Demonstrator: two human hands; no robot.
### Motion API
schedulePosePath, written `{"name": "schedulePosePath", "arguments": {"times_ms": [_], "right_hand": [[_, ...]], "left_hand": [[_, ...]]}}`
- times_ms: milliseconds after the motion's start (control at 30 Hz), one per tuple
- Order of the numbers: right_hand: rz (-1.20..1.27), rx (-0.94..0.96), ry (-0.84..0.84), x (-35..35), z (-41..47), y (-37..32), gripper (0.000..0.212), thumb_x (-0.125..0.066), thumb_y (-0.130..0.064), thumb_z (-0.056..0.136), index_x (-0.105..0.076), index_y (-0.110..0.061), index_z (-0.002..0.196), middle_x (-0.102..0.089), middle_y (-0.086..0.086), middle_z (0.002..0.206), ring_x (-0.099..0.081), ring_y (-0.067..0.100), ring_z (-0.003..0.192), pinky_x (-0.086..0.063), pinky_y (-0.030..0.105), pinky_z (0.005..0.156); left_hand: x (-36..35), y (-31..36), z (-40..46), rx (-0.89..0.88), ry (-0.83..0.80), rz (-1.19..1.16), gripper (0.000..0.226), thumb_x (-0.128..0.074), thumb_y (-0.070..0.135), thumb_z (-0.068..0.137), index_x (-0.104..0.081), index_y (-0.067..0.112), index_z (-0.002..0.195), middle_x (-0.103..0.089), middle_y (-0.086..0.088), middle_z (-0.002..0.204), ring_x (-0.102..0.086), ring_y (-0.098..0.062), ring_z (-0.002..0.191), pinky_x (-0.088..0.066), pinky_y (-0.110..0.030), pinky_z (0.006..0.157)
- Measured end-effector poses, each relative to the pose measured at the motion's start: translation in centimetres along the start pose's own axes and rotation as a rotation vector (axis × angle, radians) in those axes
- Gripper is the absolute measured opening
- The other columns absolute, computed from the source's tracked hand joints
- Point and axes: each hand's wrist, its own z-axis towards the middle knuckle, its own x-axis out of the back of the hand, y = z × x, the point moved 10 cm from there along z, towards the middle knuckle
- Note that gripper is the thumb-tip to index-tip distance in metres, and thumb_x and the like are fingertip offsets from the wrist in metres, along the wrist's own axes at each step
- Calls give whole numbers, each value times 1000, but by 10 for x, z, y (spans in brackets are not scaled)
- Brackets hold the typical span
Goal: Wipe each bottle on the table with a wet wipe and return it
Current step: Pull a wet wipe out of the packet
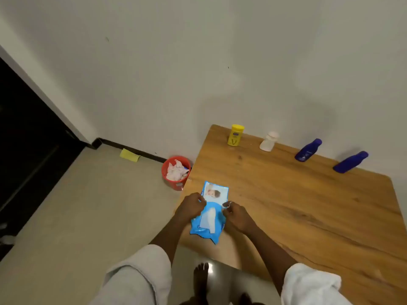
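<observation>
A blue wet-wipe pack (208, 219) lies at the near left corner of the wooden table (297, 205), its flap lifted back and a white wipe showing in the opening. My left hand (191, 206) grips the pack's left edge. My right hand (236, 216) pinches its right edge near the flap. Along the far edge by the wall stand a yellow bottle (235, 135), a white bottle (268, 142), and two dark blue bottles (308, 150) (350, 162).
A red bin (175, 172) with crumpled used wipes stands on the floor just left of the table. A yellow cloth (129, 155) lies by the baseboard. A dark doorway is at the far left. My bare feet are below the table's near edge.
</observation>
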Motion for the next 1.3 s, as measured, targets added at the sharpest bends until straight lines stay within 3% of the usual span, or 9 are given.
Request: {"name": "schedulePosePath", "arguments": {"times_ms": [100, 233, 333, 433, 533, 833, 1100, 1200, 1300], "right_hand": [[66, -53, -12, -13, -3, 8, 25, -54, -23, 91, -59, -10, 112, -66, 5, 99, -62, 17, 83, -47, 28, 73], [159, -146, -36, -34, -1, 22, 22, -57, -19, 89, -59, -10, 110, -67, 9, 102, -64, 18, 82, -50, 22, 63], [261, -223, -53, -47, 6, 31, 14, -56, -15, 88, -57, -14, 102, -69, 10, 91, -67, 22, 75, -56, 38, 69], [374, -269, -63, -54, 9, 38, 17, -52, -7, 87, -59, -6, 102, -68, 16, 92, -65, 21, 73, -54, 37, 66], [485, -306, -88, -60, 10, 48, 22, -43, 1, 86, -59, -3, 101, -66, 18, 89, -62, 20, 67, -50, 36, 62], [653, -375, -93, -39, -2, 49, 18, -42, -9, 94, -55, -6, 106, -64, 12, 84, -57, 17, 60, -40, 24, 51], [815, -315, 0, 17, 1, 36, 21, -43, -15, 98, -57, -1, 105, -67, 19, 95, -62, 26, 72, -50, 36, 68], [927, -309, 27, 40, 2, 32, 29, -46, -18, 97, -58, 2, 114, -70, 23, 105, -66, 37, 89, -51, 47, 86], [1086, -289, 49, 67, 2, 24, 36, -42, -30, 100, -63, -2, 109, -73, 17, 101, -68, 30, 92, -54, 41, 83]], "left_hand": [[-18, -1, -1, 40, -93, -27, 21, -60, 26, 86, -59, 8, 96, -68, -9, 75, -61, -18, 50, -51, -29, 48], [-32, -7, -7, 107, -109, -41, 18, -68, 25, 83, -56, 13, 88, -71, -16, 84, -64, -20, 49, -54, -29, 50], [-39, -10, -8, 121, -82, -11, 19, -70, 27, 82, -54, 17, 81, -72, -13, 87, -73, -27, 63, -59, -35, 61], [-45, -17, -4, 121, -21, 38, 30, -72, 35, 79, -58, 14, 95, -72, -10, 96, -72, -28, 83, -59, -38, 72], [-48, -21, -4, 101, 83, 66, 42, -73, 37, 80, -54, 15, 110, -64, -4, 110, -64, -23, 102, -48, -28, 74], [-50, -18, 6, 114, 33, -109, 31, -66, 15, 82, -46, 19, 105, -59, -5, 109, -60, -23, 98, -54, -37, 79], [-17, 66, 29, -66, -80, -187, 8, -59, 27, 73, -55, 20, 75, -60, -2, 79, -58, -16, 74, -46, -31, 73], [-11, 113, 24, -103, -110, -242, 4, -56, 15, 87, -59, 18, 85, -62, 1, 88, -57, -14, 77, -47, -28, 72], [-12, 155, 17, -133, -158, -340, 15, -54, 10, 89, -63, 15, 100, -63, -2, 85, -56, -18, 72, -46, -32, 69]]}}
